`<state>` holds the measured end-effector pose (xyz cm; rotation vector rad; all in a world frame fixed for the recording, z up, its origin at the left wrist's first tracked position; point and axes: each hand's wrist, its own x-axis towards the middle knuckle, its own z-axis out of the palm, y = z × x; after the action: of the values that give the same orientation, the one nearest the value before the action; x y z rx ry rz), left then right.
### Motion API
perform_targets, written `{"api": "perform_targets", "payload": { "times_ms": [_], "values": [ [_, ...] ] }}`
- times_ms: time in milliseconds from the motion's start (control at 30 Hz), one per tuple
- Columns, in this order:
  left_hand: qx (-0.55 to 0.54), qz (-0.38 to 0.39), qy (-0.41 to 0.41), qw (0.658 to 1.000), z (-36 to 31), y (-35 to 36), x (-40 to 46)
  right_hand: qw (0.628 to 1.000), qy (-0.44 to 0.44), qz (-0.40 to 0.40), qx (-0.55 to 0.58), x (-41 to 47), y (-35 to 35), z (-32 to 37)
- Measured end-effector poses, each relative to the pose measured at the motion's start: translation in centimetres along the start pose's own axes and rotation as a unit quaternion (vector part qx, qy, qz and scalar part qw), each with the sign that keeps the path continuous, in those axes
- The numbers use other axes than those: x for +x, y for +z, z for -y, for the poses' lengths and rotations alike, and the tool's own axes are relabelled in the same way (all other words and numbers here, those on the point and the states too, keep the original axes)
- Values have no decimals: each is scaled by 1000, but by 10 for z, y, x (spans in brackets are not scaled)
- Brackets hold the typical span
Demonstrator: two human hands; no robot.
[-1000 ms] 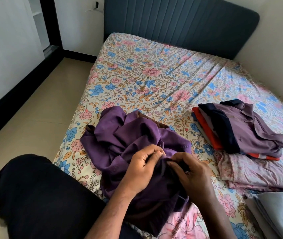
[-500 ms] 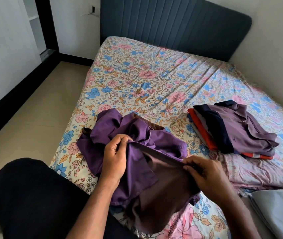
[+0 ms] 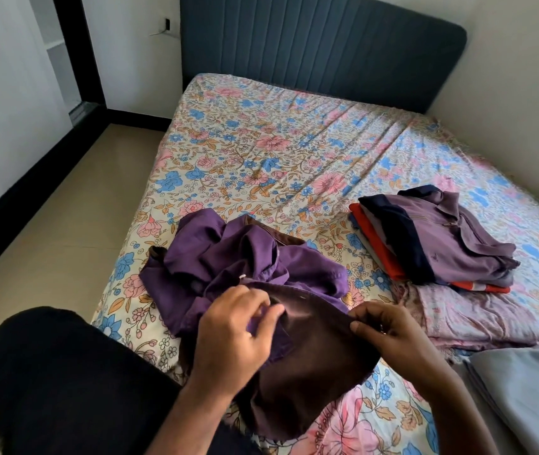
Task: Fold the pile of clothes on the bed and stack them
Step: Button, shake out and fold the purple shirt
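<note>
Both hands hold the purple shirt [image 3: 248, 257] on the bed [image 3: 278, 152]. The right hand [image 3: 389, 333] pinches its edge; the left hand [image 3: 235, 326] grips the cloth. Still bunched, it could fold crooked or slide off.

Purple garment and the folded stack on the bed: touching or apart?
Apart. The head view shows floral sheet between the purple garment and the folded stack.

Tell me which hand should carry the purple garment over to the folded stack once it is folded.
Probably the right hand. It pinches the purple garment on the side nearest the folded stack, which lies to the right on the bed. The left hand grips the garment's far side and would have to cross over.
</note>
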<state>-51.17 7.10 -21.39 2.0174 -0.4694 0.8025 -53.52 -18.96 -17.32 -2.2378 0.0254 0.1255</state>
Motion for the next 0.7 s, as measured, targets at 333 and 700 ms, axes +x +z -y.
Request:
{"api": "perform_targets", "payload": {
  "times_ms": [333,700],
  "values": [
    [-41,383,-34,922,4,13,-18,988,-74,42,-130,12,18,24],
    [-189,4,-333,924,38,-13,4,970,-191,-73,-127,65,129,60]
  ]
}}
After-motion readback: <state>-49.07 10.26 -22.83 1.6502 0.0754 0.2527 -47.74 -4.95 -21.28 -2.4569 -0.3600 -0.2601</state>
